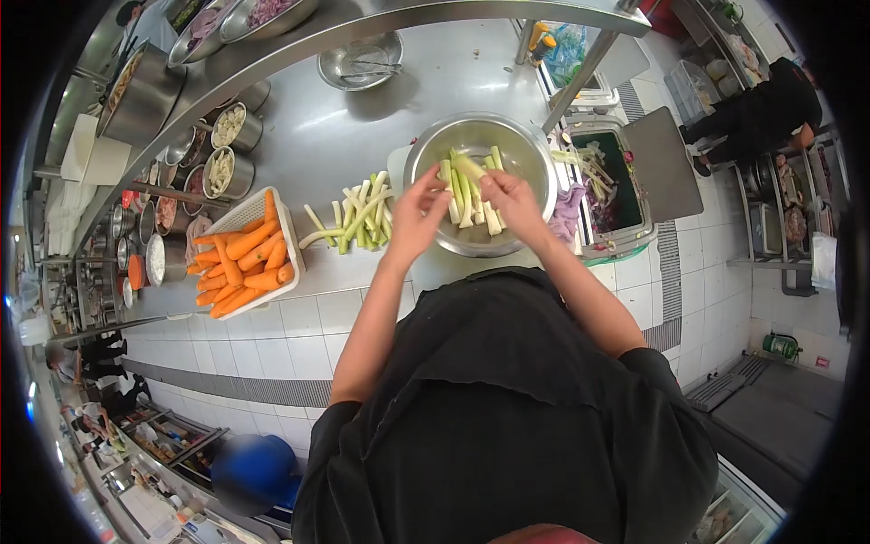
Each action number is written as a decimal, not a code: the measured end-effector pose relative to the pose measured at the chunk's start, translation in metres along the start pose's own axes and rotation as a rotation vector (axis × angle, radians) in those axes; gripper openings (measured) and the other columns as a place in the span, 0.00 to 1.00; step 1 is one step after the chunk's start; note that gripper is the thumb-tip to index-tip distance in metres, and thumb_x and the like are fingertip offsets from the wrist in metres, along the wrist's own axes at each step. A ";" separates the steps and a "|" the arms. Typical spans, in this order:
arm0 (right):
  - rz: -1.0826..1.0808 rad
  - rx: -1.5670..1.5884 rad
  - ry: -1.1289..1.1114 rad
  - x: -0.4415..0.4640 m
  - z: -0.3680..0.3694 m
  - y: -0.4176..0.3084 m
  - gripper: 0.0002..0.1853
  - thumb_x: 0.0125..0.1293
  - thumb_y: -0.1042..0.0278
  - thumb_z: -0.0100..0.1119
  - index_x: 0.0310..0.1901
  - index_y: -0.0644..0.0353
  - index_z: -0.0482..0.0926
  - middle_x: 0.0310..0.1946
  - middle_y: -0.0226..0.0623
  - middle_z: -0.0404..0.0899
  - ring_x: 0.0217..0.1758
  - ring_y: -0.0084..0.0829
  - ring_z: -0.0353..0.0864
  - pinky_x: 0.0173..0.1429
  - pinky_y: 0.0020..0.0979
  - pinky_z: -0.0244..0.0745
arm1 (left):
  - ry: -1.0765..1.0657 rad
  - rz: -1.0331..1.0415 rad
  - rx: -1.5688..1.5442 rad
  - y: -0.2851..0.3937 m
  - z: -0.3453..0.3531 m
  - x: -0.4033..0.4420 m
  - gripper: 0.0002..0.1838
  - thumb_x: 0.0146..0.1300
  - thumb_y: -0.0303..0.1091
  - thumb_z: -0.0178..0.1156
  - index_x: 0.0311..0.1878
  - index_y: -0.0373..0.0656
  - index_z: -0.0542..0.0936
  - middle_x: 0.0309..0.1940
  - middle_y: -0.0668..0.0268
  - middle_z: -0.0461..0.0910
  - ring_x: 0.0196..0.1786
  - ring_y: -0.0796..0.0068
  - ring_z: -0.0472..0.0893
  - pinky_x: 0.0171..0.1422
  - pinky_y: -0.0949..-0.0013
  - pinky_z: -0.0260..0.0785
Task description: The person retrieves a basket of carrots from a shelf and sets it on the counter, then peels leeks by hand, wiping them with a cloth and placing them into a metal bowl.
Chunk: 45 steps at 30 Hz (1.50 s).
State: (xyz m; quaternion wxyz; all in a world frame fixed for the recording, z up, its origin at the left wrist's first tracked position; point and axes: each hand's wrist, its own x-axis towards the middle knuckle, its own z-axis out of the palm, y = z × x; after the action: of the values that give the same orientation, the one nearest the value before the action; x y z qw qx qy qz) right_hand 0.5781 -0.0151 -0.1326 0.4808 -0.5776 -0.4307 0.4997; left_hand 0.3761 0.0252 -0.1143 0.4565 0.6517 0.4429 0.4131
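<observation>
A large steel bowl [535, 172] stands in front of me with several pale green stalks [465, 204] in it. Over its right part, my right hand [510, 201] is closed on a stalk [468, 167] that slants up to the left. My left hand [424, 210] is over the bowl's left side, beside the stalks, its fingers bent; whatever lies between them is too small to make out. More cut stalks [362, 213] lie in a loose pile on the steel counter, left of the bowl.
Carrots [245, 258] fill a white basket [292, 238] at the left. A smaller steel bowl [340, 65] holds utensils at the back. Right of the large bowl are a purple cloth [567, 213] and a bin of trimmings [634, 213]. A metal shelf rail [362, 20] crosses above.
</observation>
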 end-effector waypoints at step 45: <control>-0.171 -0.481 0.624 -0.008 -0.054 -0.055 0.17 0.81 0.60 0.44 0.39 0.65 0.71 0.29 0.58 0.77 0.34 0.60 0.79 0.38 0.53 0.71 | -0.164 -0.106 -0.105 0.023 0.054 -0.011 0.07 0.70 0.26 0.60 0.48 0.36 0.77 0.40 0.55 0.87 0.38 0.71 0.85 0.45 0.67 0.77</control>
State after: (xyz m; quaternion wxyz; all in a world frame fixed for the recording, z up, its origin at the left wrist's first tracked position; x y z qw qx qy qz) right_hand 0.6297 -0.0206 -0.0748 0.4791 -0.7598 -0.4153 0.1437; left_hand 0.4283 -0.0022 -0.1068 0.5460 0.6341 0.4157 0.3564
